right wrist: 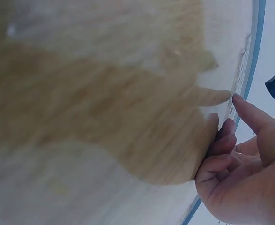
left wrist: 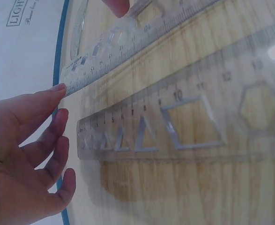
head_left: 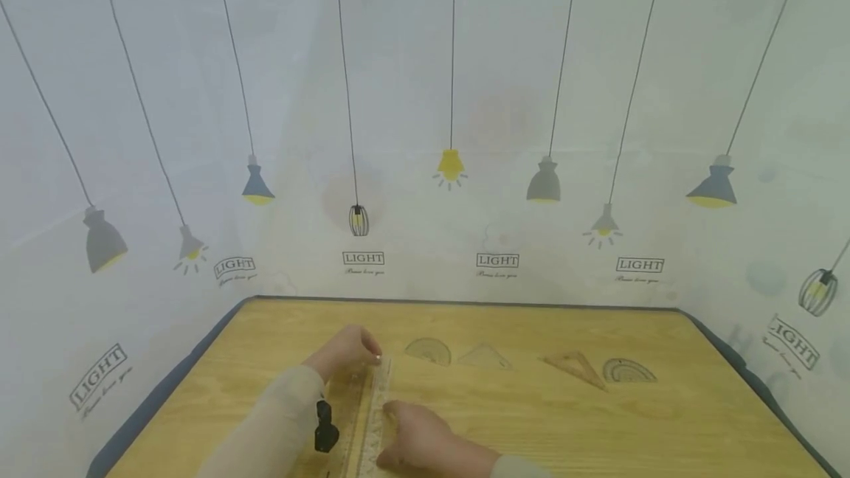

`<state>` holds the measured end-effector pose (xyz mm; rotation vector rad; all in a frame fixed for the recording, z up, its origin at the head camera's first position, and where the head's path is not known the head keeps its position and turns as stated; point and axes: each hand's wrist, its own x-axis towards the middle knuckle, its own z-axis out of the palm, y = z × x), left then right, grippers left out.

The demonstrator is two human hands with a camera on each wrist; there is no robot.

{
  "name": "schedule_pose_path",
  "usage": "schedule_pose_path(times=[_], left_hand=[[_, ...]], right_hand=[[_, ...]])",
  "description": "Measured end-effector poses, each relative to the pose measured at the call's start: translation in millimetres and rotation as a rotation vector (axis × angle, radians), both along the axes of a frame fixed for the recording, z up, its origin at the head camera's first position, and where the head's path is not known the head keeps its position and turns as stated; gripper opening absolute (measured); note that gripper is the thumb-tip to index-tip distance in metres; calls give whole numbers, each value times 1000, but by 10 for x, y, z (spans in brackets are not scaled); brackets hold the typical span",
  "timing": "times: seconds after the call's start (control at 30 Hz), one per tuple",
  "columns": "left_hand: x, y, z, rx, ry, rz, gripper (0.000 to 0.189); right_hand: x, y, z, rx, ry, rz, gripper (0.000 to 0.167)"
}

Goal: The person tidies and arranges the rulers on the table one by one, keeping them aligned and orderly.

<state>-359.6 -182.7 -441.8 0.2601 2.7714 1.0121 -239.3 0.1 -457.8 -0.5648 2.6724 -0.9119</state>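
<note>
A clear plastic ruler [head_left: 375, 423] with cut-out shapes lies lengthwise on the wooden table. At its far end, my left hand [head_left: 348, 349] pinches the corner between thumb and fingertip, with the other fingers loosely bent. My right hand [head_left: 425, 434] rests along the ruler's right side, its thumb and a fingertip spread apart and touching the edge. In the right wrist view some of that hand's fingers [right wrist: 221, 145] are bent against the tabletop. A second clear ruler [left wrist: 116, 133], with triangle, quadrilateral and hexagon cut-outs, lies to the left of the first, under my left forearm.
Right of the hands lie a clear protractor [head_left: 428, 350], a clear set square [head_left: 485, 356], an orange-tinted set square [head_left: 574, 369] and another protractor [head_left: 629, 370]. A dark edge borders the table [head_left: 531, 426]; a lamp-patterned wall covering [head_left: 412, 227] surrounds it.
</note>
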Motion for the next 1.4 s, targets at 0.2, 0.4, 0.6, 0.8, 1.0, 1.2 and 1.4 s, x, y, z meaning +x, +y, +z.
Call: schedule_pose_path(times=[0.2, 0.4, 0.6, 0.8, 1.0, 1.2, 1.4], left_hand=[[-30, -21, -74, 1, 42, -58, 5], [-38, -28, -128, 22, 12, -47, 5], [-6, -43, -109, 15, 10, -54, 3], [56, -45, -55, 26, -20, -34, 4], [35, -54, -41, 43, -33, -47, 17], [25, -59, -35, 85, -50, -21, 19], [60, -21, 14, 76, -32, -21, 22]], right_hand=[[16, -2, 4, 45, 25, 30, 63], [8, -24, -9, 68, 12, 25, 71], [12, -67, -13, 139, 32, 22, 77], [9, -41, -11, 123, 38, 48, 75], [-3, -27, 11, 114, 19, 45, 73], [5, -10, 48, 83, 7, 34, 73], [23, 59, 52, -124, -105, 12, 66]])
